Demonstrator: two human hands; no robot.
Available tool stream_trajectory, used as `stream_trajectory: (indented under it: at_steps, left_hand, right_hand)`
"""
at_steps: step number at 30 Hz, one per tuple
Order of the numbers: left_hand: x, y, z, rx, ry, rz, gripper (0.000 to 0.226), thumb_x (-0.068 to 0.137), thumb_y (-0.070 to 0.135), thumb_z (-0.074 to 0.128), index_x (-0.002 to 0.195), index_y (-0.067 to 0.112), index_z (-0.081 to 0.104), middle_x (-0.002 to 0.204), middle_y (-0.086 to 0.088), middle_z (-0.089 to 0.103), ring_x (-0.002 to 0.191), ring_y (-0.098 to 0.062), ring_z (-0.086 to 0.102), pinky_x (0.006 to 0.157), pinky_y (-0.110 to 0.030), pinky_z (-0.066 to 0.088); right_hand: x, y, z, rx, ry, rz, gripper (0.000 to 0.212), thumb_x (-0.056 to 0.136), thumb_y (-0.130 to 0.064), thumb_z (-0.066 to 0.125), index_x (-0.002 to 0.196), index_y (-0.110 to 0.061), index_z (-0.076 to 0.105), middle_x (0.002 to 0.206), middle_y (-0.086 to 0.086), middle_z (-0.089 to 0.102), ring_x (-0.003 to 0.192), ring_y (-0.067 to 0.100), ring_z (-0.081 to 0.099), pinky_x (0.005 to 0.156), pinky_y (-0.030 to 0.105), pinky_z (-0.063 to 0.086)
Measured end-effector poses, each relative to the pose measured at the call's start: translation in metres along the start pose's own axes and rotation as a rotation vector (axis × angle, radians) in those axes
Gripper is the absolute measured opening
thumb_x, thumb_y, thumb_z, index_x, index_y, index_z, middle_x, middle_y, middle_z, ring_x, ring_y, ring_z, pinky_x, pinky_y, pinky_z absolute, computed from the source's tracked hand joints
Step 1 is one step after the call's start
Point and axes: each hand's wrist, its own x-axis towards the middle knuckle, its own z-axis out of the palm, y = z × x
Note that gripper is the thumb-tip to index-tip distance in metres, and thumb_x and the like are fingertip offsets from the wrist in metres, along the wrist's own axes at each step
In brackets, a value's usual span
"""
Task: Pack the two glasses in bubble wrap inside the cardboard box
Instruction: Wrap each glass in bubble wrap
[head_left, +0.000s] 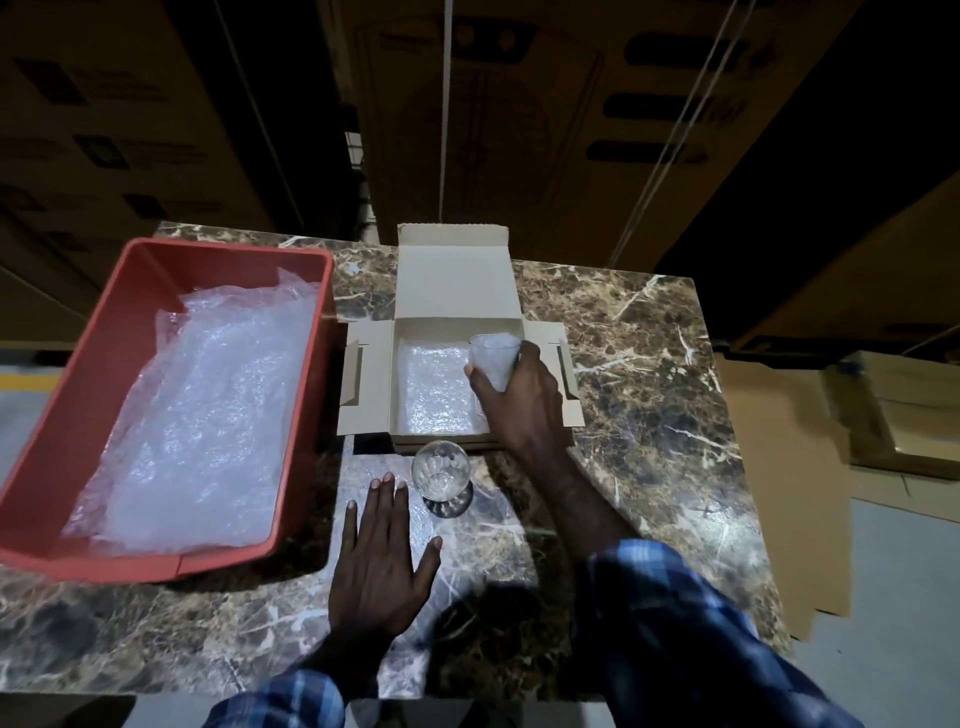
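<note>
2 bare hands, left hand (382, 558), right hand (524, 402), no rings or watch showing, both forearms bare to above the wrist, left sleeve (280, 699) and right sleeve (675, 639) in blue, dark navy and white plaid shirt cloth, cuffs pushed back

- The cardboard box (457, 358) lies open on the marble counter (649, 364), its lid standing up at the far side.
- A bubble wrap sheet (439, 389) lines the box floor.
- The right hand (519, 400) grips a glass (493, 361) over the box's right part.
- A second glass (440, 470) stands just before the box.
- The left hand (382, 561) rests flat, fingers spread, nearer than the box.
- A red bin (104, 374) holding more bubble wrap (197, 426) sits left of the box.
</note>
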Motion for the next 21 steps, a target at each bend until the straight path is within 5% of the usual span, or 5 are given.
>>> stream_trajectory:
  at_steps: [7, 13, 17, 21]
  left_hand:
    - [0.001, 0.0, 0.0, -0.02, 0.035, 0.006, 0.076, 0.098, 0.054, 0.037, 0.152, 0.001, 0.035, 0.164, -0.015, 0.022, 0.154, -0.025, 0.016, 0.122, -0.053, 0.02]
    - [0.001, 0.0, -0.002, -0.019, 0.005, 0.002, 0.077, 0.098, 0.055, 0.036, 0.154, 0.002, 0.031, 0.165, -0.013, 0.018, 0.154, -0.024, 0.013, 0.122, -0.052, 0.018]
    - [0.001, 0.0, -0.002, -0.009, -0.019, -0.005, 0.078, 0.098, 0.055, 0.035, 0.156, 0.004, 0.028, 0.166, -0.012, 0.015, 0.154, -0.023, 0.012, 0.123, -0.051, 0.017]
    - [0.001, 0.0, -0.003, -0.007, -0.032, -0.007, 0.078, 0.098, 0.056, 0.034, 0.156, 0.004, 0.027, 0.166, -0.012, 0.014, 0.154, -0.023, 0.011, 0.123, -0.051, 0.017]
  right_hand:
    - [0.025, 0.002, 0.024, -0.271, -0.167, 0.041, 0.073, 0.098, -0.046, 0.057, 0.145, 0.004, 0.029, 0.136, 0.023, 0.054, 0.124, 0.04, 0.054, 0.095, 0.041, 0.046]
    - [0.03, 0.005, 0.028, -0.436, -0.21, -0.027, 0.058, 0.097, -0.042, 0.06, 0.132, 0.003, 0.045, 0.128, 0.016, 0.06, 0.117, 0.032, 0.06, 0.087, 0.033, 0.048]
    - [0.035, 0.004, 0.031, -0.532, -0.212, -0.063, 0.071, 0.099, -0.041, 0.058, 0.144, 0.007, 0.033, 0.133, 0.018, 0.057, 0.121, 0.032, 0.058, 0.091, 0.034, 0.048]
    - [0.034, 0.007, 0.037, -0.666, -0.117, -0.162, 0.071, 0.096, -0.037, 0.064, 0.148, -0.003, 0.028, 0.125, 0.02, 0.056, 0.104, 0.031, 0.064, 0.074, 0.034, 0.051]
